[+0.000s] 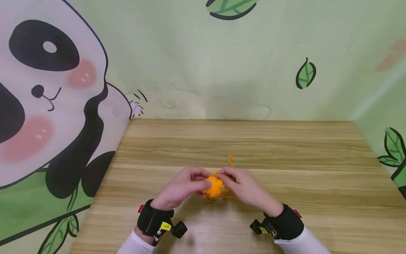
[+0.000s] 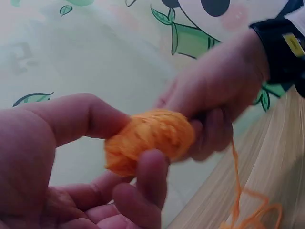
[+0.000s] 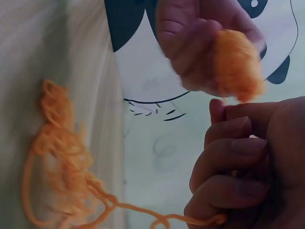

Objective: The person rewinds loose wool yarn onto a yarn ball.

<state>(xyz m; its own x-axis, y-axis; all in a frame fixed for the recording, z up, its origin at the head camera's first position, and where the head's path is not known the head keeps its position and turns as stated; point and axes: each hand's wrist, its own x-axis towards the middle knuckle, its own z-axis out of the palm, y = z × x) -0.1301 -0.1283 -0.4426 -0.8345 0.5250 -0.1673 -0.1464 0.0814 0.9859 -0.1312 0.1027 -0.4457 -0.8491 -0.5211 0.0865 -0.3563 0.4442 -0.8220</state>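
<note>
A small ball of orange yarn (image 1: 214, 187) is held in my left hand (image 1: 185, 187), pinched between thumb and fingers above the table. In the left wrist view the wound ball (image 2: 150, 138) shows its layered strands. My right hand (image 1: 245, 185) is close beside it, fingers curled and pinching the yarn strand. From the curled fingers of the right hand (image 3: 233, 157), the strand (image 3: 138, 208) runs to a loose tangle of orange yarn (image 3: 64, 157) on the table. In the head view that tangle is mostly hidden beneath the hands.
The wood-grain table (image 1: 285, 148) spreads out around the hands. A loose yarn end (image 1: 230, 161) lies beyond the right hand. Behind stands a pale green wall covering (image 1: 190, 53) printed with a panda and leaves. Both wrists wear black bands (image 1: 285, 222) with small cameras.
</note>
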